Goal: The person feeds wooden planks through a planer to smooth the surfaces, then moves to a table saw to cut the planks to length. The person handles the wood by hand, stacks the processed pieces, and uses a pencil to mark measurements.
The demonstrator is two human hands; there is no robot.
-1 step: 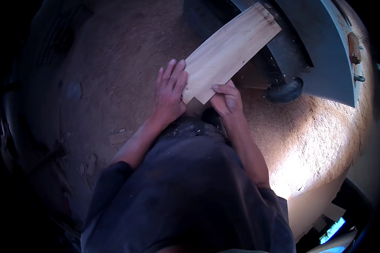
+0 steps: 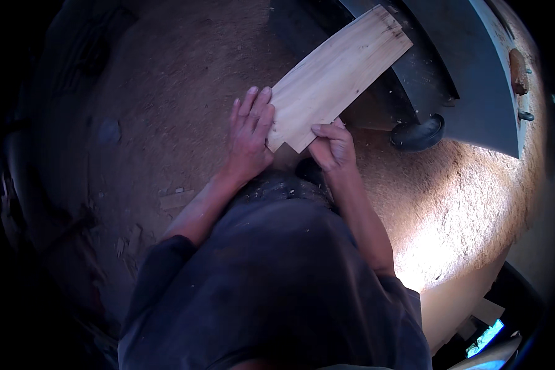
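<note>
A pale wooden board (image 2: 339,77) with visible grain stretches from my hands up toward the far right. Its near end has a stepped notch, and the far end shows darker marks. My left hand (image 2: 250,129) grips the board's left edge near the notched end, its fingers pointing away from me and pressed along the wood. With the thumb on top and the other fingers mostly hidden beneath, my right hand (image 2: 333,145) pinches the near right corner. The board's far part overlaps a dark metal machine (image 2: 425,74).
A grey machine panel (image 2: 475,74) fills the upper right, with a rounded black part (image 2: 418,132) low on it. A brown wooden piece (image 2: 518,71) sits at the panel's right edge. Sawdust (image 2: 450,197) covers the brightly lit ground at right. Wood scraps (image 2: 176,199) lie at left.
</note>
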